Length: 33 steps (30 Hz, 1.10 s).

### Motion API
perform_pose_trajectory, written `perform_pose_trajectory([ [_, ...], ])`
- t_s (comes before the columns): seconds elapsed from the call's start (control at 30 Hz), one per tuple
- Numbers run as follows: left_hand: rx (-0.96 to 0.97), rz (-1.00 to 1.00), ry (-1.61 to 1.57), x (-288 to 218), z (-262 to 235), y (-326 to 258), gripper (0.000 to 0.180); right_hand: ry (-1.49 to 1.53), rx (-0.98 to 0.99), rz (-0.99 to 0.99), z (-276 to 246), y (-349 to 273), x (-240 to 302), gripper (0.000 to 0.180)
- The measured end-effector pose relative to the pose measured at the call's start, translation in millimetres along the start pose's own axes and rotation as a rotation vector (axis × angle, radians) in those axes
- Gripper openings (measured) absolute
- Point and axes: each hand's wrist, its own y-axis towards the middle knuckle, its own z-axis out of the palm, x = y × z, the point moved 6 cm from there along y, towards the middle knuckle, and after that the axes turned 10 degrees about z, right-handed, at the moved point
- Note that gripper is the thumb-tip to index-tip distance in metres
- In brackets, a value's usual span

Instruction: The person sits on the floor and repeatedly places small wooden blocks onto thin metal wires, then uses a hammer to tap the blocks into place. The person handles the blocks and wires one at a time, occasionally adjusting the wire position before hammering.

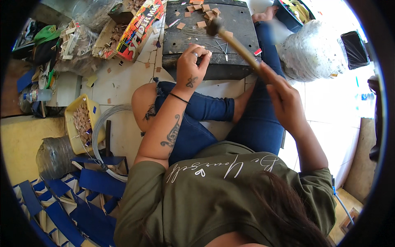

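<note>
Right hand (284, 99) grip closed on hammer (234, 43), handle slanting, head up-left over dark block (238, 24), left hand (191, 66) pinching, contents unclear

I see strong daylight from upper right, floor (337, 103) blown out there; hammer (230, 37) motion-blurred; fisheye bends edges, black vignette corners.

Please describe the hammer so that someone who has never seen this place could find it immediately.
Find the dark, flat work block on the floor in front of the seated person's knees. The wooden-handled hammer slants across its right part, its handle in the right hand and its dark head over the block. The small tan square pieces and thin metal pins nearby are tiny and lie flat.
</note>
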Motion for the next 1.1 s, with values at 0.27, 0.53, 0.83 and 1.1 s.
perform_pose_trajectory([
  [0.27,-0.003,-0.009,0.023,1,0,0,0.009,0.031,0.011,0.005,-1,0,-2,0.052],
  [0.53,-0.010,0.062,0.054,-1,-1,1,0.008,0.041,0.046,0.029,6,3,-9,0.047],
  [0.83,-0.029,-0.146,-0.066,11,-28,1,0.006,-0.262,-0.302,0.151,19,86,-71,0.043],
  [1.1,-0.225,-0.420,0.936,82,-330,-101,0.017,-0.446,-0.401,-0.100,45,123,-42,0.046],
])
